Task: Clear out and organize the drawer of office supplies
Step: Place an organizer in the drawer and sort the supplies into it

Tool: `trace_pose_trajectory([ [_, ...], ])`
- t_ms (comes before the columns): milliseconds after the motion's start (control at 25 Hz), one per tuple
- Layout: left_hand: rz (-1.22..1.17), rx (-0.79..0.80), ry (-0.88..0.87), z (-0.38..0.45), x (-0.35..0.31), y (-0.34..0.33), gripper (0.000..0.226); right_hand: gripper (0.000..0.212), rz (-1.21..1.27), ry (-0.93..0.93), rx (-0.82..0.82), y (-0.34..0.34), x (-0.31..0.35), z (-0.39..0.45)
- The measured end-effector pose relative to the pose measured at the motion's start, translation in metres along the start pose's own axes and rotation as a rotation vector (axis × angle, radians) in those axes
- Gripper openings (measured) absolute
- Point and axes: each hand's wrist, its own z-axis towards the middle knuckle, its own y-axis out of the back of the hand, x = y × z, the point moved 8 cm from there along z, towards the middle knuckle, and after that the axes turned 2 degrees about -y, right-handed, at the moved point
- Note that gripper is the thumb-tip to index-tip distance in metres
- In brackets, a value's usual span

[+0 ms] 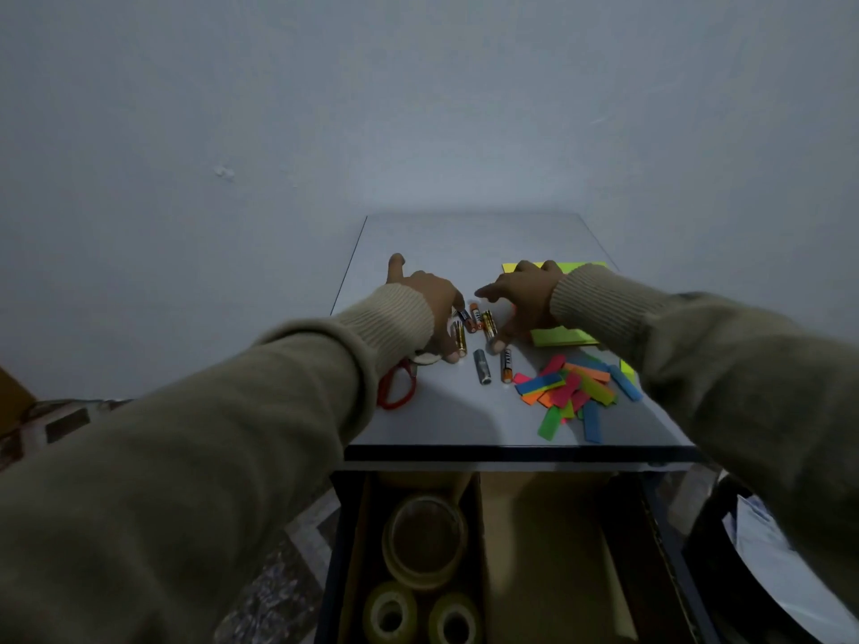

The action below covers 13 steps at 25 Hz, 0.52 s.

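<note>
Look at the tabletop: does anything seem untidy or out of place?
Yes. The coloured tabs lie in a loose, overlapping heap near the front right, and the batteries point different ways between the hands.

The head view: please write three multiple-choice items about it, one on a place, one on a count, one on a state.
1. Where do the tape rolls lie?
A. in the open drawer
B. on the tabletop
C. on the floor

2. How many tape rolls show?
A. one
B. three
C. five

3. How do the left hand and right hand stand?
A. both clenched in fists
B. spread around the batteries
C. both gripping scissors

Key: 1 A, the rolls sit below the tabletop edge; 2 B, one large, two small; 3 B, fingers flank the batteries.
</note>
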Motion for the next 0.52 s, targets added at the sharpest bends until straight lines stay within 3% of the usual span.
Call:
trace_pose_trajectory([
  [360, -0.053, 0.015, 0.041, 0.012, 0.003, -0.008, 0.094, 0.074, -0.025, 0.018, -0.009, -0.005, 0.003, 0.010],
  [520, -0.132, 0.036, 0.052, 0.018, 0.006, -0.008, 0.088, 0.064, 0.038, 0.032, -0.071, 0.000, 0.003, 0.012],
])
